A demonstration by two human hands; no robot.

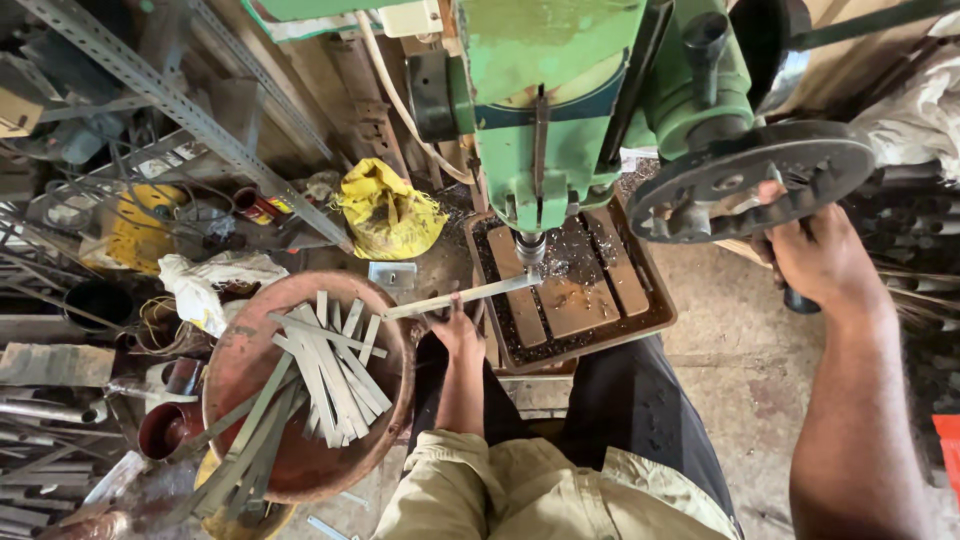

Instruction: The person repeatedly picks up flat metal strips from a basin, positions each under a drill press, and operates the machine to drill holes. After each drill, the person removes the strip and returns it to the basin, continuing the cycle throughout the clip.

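Left hand (457,333) grips the strip (465,296) under the drill (530,248) — thin, stiff, likely sharp-edged; right hand (815,255) clenches the wheel (750,180).

We see a cluttered workshop from above. The floor (745,350) is worn, stained concrete, grey-brown and dusty. At upper left a slotted angle-iron rack (190,110) slants across tangled wire, cans and scrap. A crumpled yellow bag (388,212) lies against the back, near a white rag (212,282). Metal rods and pipes (45,465) pile up along the left edge, and more dark bars (915,290) lie at far right. Daylight is soft and even, with darker shadow among the clutter at left.
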